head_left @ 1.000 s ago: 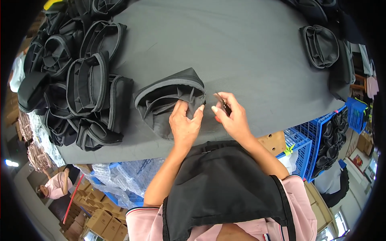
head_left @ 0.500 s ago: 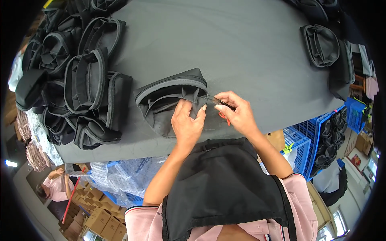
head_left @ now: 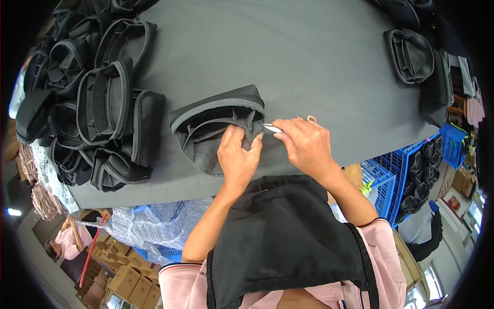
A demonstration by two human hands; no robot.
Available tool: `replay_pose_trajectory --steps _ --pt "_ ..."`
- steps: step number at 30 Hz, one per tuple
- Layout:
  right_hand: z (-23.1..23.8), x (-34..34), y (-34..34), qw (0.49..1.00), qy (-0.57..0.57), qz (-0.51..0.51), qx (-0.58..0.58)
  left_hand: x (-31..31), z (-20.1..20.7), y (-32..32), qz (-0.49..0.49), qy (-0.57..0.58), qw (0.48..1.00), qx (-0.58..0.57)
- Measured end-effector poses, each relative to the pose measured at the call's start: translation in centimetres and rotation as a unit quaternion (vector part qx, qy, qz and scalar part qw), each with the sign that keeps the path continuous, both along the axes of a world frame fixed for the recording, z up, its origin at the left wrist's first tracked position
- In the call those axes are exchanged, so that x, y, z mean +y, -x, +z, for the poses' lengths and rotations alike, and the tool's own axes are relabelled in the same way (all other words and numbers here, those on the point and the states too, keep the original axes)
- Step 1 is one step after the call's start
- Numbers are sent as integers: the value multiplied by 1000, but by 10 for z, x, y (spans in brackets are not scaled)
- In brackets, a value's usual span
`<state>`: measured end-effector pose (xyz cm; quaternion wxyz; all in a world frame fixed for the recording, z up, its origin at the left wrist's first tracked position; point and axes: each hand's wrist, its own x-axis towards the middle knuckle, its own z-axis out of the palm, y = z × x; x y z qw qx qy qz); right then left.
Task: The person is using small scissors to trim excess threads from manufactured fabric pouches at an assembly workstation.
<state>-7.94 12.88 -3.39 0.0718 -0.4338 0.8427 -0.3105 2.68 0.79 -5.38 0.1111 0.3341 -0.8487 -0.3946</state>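
A black zippered pouch (head_left: 203, 147) lies open on the grey-covered table in front of me, its inner dividers showing. My left hand (head_left: 237, 157) reaches over its near side, pinching the fabric near the right corner between thumb and fingers. Just right of that corner, my right hand (head_left: 307, 144) is closed around a small pair of scissors (head_left: 271, 128). Their pale, pointed blades face left and come up against the pouch's right edge, and an orange loop shows behind my fingers. Whether the tips touch the fabric is too small to tell.
Many similar black pouches (head_left: 105, 105) are heaped on the left of the table (head_left: 319, 62); another pouch (head_left: 410, 55) stands among more at the far right. Blue crates (head_left: 396, 177) and bubble wrap (head_left: 149, 224) sit beyond the near edge. Cardboard boxes (head_left: 126, 280) and a person (head_left: 69, 239) are lower left.
My right hand has turned over, palm now downward, so the scissors' blades point left as pale tips and the orange loop has moved from below the hand to above it. The left hand keeps its pinch.
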Motion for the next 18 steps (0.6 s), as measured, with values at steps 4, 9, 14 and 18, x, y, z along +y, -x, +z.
replay_pose_trajectory --steps 4,9,14,18 --pt "-5 3 -4 989 26 -46 -141 0 1 1 1 -2 1000 15" --pt "-8 -2 -8 988 68 -69 -121 -1 1 2 12 -11 1000 0" --pt "-9 -1 -8 969 73 -89 -220 -10 8 4 30 -93 995 34" --pt "-27 5 -8 898 104 -127 -408 -20 9 12 29 -168 985 12"
